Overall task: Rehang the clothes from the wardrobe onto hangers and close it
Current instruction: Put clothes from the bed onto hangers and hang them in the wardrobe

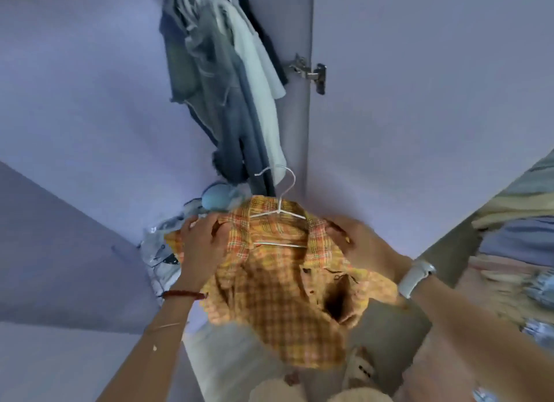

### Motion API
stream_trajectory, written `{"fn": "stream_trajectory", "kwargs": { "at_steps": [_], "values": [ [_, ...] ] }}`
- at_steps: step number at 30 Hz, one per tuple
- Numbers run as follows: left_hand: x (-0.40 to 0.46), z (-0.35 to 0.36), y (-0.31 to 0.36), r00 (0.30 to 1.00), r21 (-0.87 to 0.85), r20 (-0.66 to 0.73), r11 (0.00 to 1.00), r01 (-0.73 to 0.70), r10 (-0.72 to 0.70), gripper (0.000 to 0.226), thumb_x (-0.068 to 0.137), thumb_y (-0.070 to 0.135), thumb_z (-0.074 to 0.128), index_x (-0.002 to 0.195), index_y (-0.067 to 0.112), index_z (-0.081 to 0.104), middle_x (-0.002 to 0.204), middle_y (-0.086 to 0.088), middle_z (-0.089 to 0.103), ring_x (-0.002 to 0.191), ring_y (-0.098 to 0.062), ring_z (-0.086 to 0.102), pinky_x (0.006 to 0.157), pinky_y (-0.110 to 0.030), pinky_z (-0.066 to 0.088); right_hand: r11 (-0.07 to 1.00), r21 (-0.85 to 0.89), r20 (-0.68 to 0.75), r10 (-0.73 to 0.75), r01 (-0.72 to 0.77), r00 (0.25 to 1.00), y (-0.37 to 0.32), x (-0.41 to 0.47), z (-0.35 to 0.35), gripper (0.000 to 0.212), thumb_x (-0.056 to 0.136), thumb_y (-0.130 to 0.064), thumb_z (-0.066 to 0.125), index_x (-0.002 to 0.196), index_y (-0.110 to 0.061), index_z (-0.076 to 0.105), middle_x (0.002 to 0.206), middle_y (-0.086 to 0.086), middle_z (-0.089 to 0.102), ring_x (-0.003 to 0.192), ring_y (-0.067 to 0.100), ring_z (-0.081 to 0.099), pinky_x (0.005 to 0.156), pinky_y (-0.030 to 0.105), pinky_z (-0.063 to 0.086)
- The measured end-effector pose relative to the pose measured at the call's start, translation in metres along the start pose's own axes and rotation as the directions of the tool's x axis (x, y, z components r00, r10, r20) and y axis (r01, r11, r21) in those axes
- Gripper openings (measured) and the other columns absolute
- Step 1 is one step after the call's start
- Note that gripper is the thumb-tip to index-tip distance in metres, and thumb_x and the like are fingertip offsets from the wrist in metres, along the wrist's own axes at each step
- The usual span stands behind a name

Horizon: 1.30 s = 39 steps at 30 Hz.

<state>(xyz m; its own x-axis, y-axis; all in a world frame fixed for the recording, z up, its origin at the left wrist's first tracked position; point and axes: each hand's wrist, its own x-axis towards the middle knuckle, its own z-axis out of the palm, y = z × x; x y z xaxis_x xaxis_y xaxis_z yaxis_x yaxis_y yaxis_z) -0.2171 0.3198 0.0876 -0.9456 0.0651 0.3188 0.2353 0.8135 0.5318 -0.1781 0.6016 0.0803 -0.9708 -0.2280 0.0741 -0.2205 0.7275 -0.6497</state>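
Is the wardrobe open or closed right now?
Open. The wardrobe door is swung aside on its hinge, and the hanging clothes inside show.

A round blue thing [214, 196] sits low in the middle, partly hidden. On the right there is a bed [449, 245]. At its near edge lies a striped blanket [524, 191], with a blue sheet [515, 236] just under it. Blue and white cloth [539, 287] lies farther along the bed, too blurry to name. At the bottom are two fluffy cream slippers [269, 392].
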Motion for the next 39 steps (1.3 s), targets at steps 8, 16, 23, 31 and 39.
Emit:
{"fn": "stream_trajectory", "kwargs": {
  "at_steps": [8, 16, 23, 31, 39],
  "values": [
    [0.023, -0.102, -0.069, 0.94, 0.013, -0.294, 0.982, 0.186, -0.174, 0.01, 0.087, 0.011, 0.057, 0.08, 0.006, 0.06, 0.055, 0.006, 0.052, 0.066, -0.027, 0.061, 0.103, -0.022, 0.013, 0.976, -0.094, 0.163, -0.179, 0.195, 0.97, -0.072, 0.098, 0.028, 0.019, 0.096, -0.026, 0.042, 0.099, -0.012, 0.054, 0.073, -0.006, 0.051, 0.065, 0.016, 0.049, 0.064, 0.026, 0.036],
    [0.079, -0.153, -0.078, 0.751, -0.011, -0.492, 0.865, 0.501, -0.441, 0.041, 0.091, 0.037, 0.052, 0.128, 0.021, 0.048, 0.131, -0.004, 0.05, 0.129, -0.025, 0.034, 0.111, -0.054, -0.004, 0.947, -0.097, -0.101, -0.315, 0.305, 0.944, -0.146, 0.189, 0.021, 0.016, 0.093, -0.028, 0.051, 0.092, -0.016, 0.061, 0.07, 0.002, 0.065, 0.061, 0.018, 0.057, 0.061, 0.029, 0.044],
    [0.133, -0.158, -0.033, 0.756, 0.092, -0.636, 0.958, 0.273, -0.154, 0.04, 0.089, 0.03, 0.051, 0.124, 0.012, 0.052, 0.131, -0.012, 0.045, 0.126, -0.028, 0.036, 0.109, -0.059, 0.017, 0.951, 0.281, -0.221, -0.065, 0.128, 0.973, -0.179, 0.257, 0.013, 0.006, 0.088, -0.016, 0.054, 0.093, -0.018, 0.051, 0.066, -0.003, 0.058, 0.056, 0.015, 0.056, 0.055, 0.029, 0.047],
    [0.195, -0.177, 0.027, 0.648, 0.37, -0.718, 0.928, 0.048, 0.253, 0.042, 0.084, 0.02, 0.045, 0.123, 0.009, 0.052, 0.133, -0.021, 0.045, 0.128, -0.035, 0.031, 0.102, -0.053, 0.029, 0.906, 0.381, -0.381, -0.028, 0.185, 0.924, -0.178, 0.319, -0.027, 0.011, 0.089, -0.008, 0.049, 0.093, -0.015, 0.056, 0.058, -0.003, 0.055, 0.045, 0.01, 0.047, 0.044, 0.021, 0.033],
    [0.248, -0.188, 0.045, 0.648, 0.619, -0.667, 0.758, 0.206, 0.368, 0.066, 0.079, 0.021, 0.054, 0.142, 0.019, 0.033, 0.149, -0.02, 0.026, 0.14, -0.036, 0.007, 0.11, -0.058, 0.008, 0.888, 0.435, -0.493, 0.094, 0.151, 0.865, -0.192, 0.378, -0.054, 0.013, 0.088, 0.0, 0.044, 0.096, -0.002, 0.054, 0.073, 0.011, 0.059, 0.066, 0.03, 0.057, 0.057, 0.032, 0.045]
  ]
}}
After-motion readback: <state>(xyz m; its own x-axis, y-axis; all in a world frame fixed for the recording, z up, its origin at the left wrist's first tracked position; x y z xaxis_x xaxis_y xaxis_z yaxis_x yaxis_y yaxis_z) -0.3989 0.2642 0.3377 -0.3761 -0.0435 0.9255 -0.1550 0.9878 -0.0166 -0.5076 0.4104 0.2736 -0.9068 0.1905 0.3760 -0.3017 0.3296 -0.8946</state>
